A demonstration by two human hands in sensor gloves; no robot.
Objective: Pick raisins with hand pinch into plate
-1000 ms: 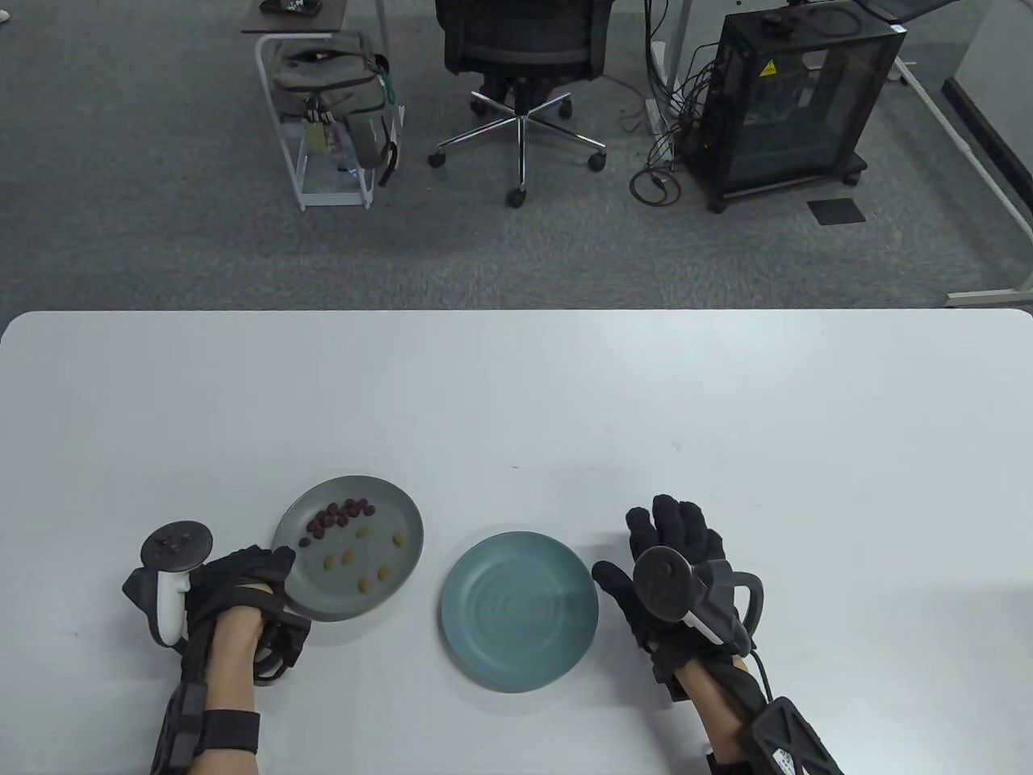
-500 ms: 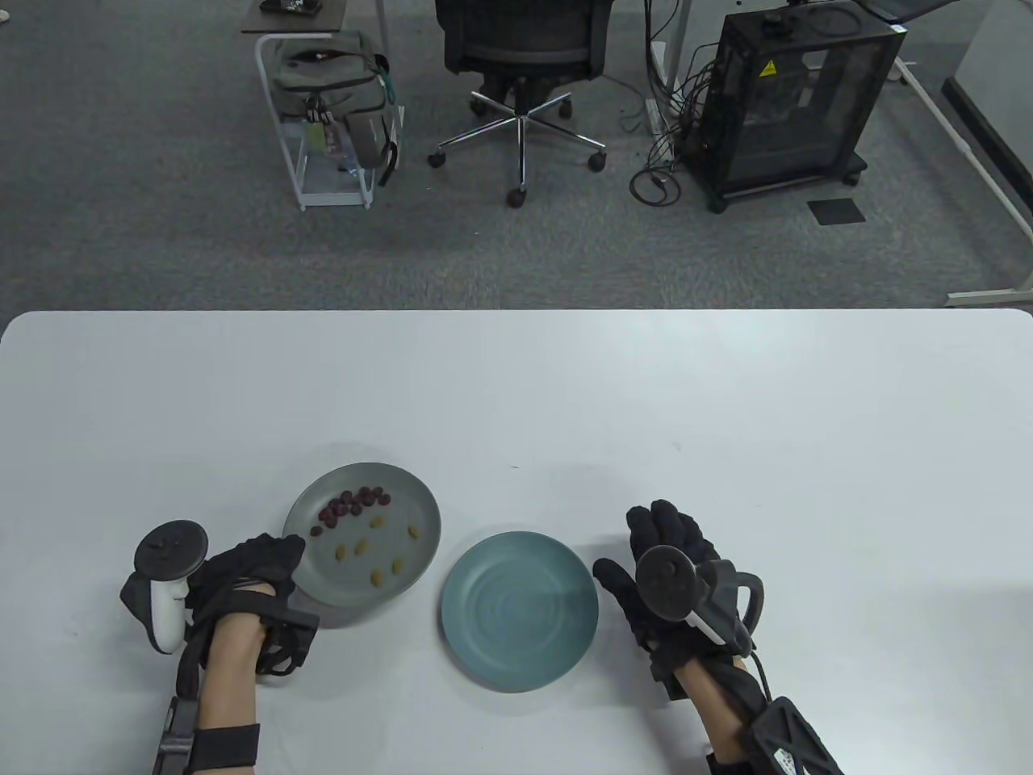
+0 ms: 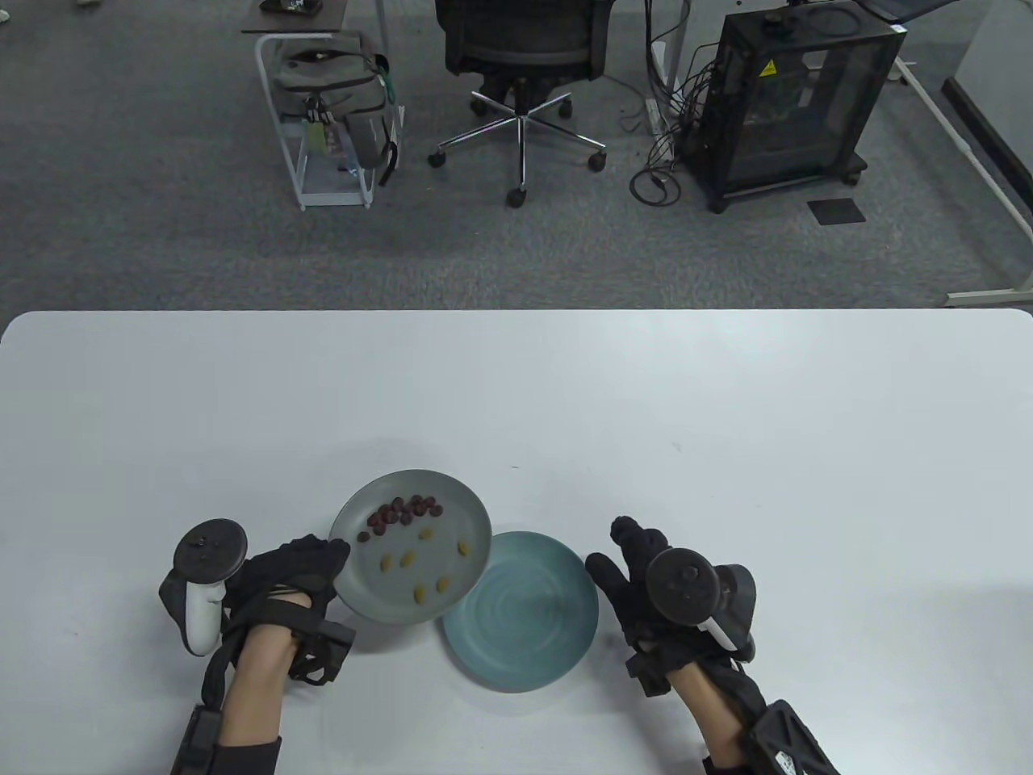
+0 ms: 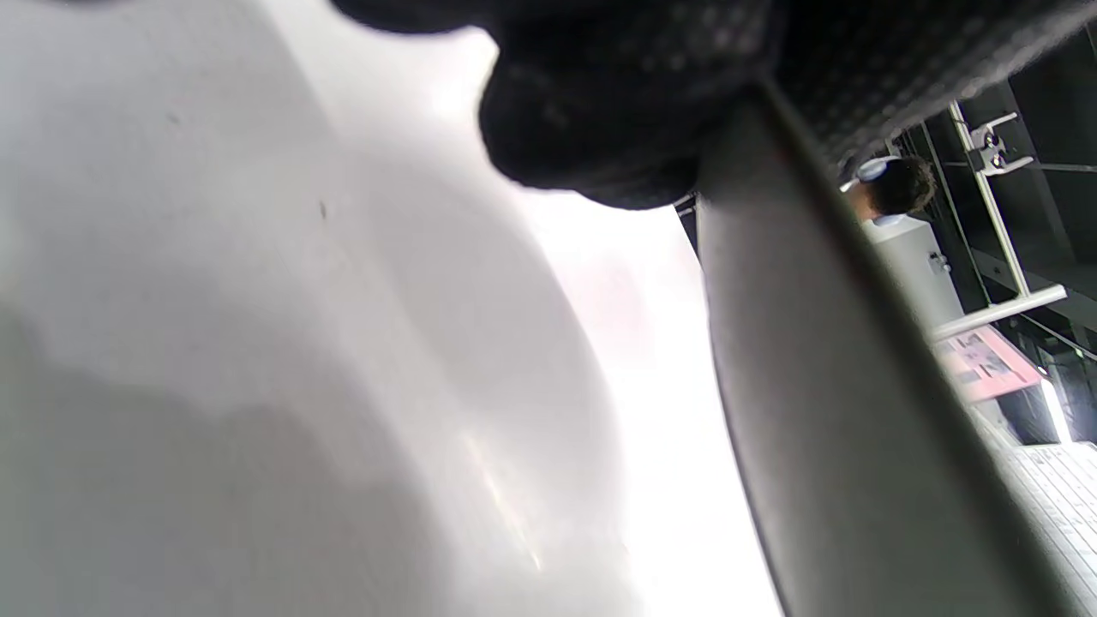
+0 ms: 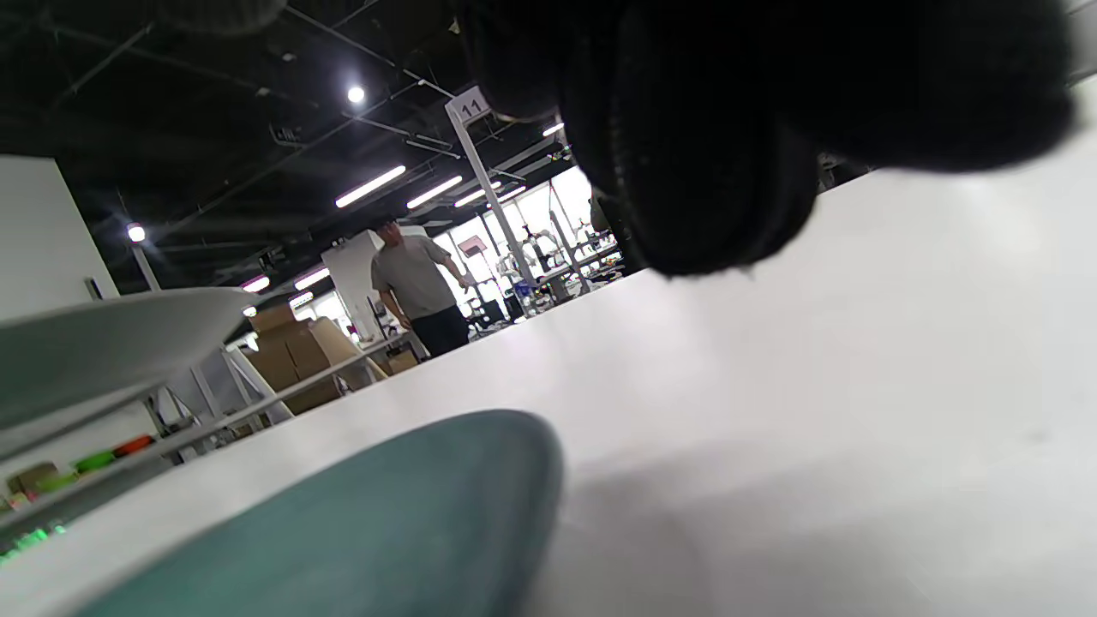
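My left hand (image 3: 311, 565) grips the near-left rim of a grey plate (image 3: 460, 500) and holds it raised above the table, its right edge overlapping a teal plate (image 3: 537, 617). The grey plate carries several dark red raisins (image 3: 403, 510) and several yellow-green raisins (image 3: 420, 565). The teal plate lies flat on the table with nothing on it. My right hand (image 3: 637, 565) rests on the table just right of the teal plate, fingers loosely spread and holding nothing. In the left wrist view my fingers (image 4: 600, 111) press the grey plate's rim (image 4: 823, 394). The right wrist view shows the teal plate's rim (image 5: 386, 514).
The white table (image 3: 726, 420) stretches wide behind and to both sides of the plates. Beyond its far edge stand an office chair (image 3: 520, 64), a white rack with a bag (image 3: 331, 105) and a black cabinet (image 3: 791, 97).
My left hand has lifted the grey plate and carried it right, so it now overlaps the teal plate's left edge. My right hand has curled slightly and shifted a little nearer.
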